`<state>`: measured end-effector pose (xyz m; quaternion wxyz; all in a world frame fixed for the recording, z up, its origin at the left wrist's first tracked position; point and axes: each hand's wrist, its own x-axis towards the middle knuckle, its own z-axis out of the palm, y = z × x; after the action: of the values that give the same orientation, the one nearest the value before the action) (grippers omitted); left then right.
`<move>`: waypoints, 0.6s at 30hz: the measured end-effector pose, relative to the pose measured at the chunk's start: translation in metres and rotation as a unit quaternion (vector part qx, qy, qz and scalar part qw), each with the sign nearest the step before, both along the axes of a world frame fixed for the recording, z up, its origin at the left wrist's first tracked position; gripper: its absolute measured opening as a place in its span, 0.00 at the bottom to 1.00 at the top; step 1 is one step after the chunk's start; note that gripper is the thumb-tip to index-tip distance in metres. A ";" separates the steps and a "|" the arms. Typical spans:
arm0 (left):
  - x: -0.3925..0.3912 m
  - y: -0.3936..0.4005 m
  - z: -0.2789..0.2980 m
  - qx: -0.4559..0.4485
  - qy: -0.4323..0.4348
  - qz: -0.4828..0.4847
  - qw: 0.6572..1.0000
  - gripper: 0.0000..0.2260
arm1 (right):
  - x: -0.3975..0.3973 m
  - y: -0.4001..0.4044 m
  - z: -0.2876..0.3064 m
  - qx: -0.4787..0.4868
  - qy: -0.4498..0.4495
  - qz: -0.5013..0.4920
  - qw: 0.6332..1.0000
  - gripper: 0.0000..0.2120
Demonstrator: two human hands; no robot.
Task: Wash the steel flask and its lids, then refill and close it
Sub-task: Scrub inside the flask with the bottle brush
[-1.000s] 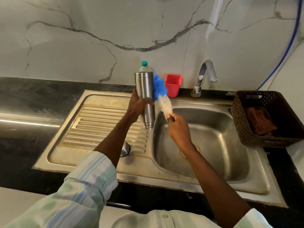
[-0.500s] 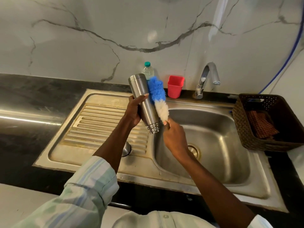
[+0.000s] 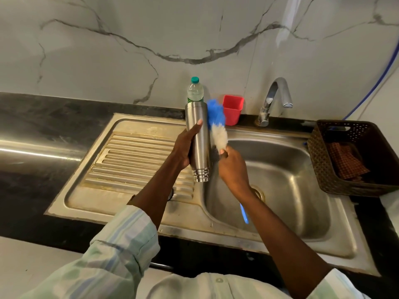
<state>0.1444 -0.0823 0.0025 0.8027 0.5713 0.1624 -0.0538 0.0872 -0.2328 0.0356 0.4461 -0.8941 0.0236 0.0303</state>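
Observation:
My left hand (image 3: 185, 147) grips the steel flask (image 3: 199, 139), which is upside down with its threaded mouth pointing down over the edge between drainboard and basin. My right hand (image 3: 232, 167) holds the bottle brush (image 3: 218, 128) by its handle. The brush's blue and white bristles lie against the flask's right side, and the blue handle end (image 3: 244, 214) sticks out below my wrist. A steel lid (image 3: 171, 196) on the drainboard is mostly hidden behind my left forearm.
The steel sink (image 3: 302, 212) has a ribbed drainboard (image 3: 129, 160) on the left. A tap (image 3: 274, 100), a red cup (image 3: 232, 110) and a plastic water bottle (image 3: 195, 89) stand along the back. A brown basket (image 3: 323, 160) with a cloth sits at the right.
The flask has gone from tilted back to nearly upright, still mouth down. The brush has slid along its right side, with my right hand a little lower.

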 end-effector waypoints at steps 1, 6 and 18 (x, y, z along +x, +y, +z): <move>0.002 -0.001 -0.003 0.007 0.000 0.016 1.000 0.32 | -0.001 0.002 0.004 0.006 -0.009 -0.004 1.000 0.12; 0.004 0.008 -0.010 0.031 -0.011 0.072 0.997 0.23 | -0.001 -0.004 0.005 -0.043 0.038 0.054 0.997 0.14; 0.006 0.015 0.001 0.105 -0.052 0.100 0.988 0.25 | 0.006 -0.004 0.009 -0.014 0.085 0.064 0.994 0.10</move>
<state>0.1505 -0.0671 0.0034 0.7467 0.6357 0.1812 0.0741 0.0929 -0.2371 0.0447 0.4273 -0.8941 0.0050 0.1343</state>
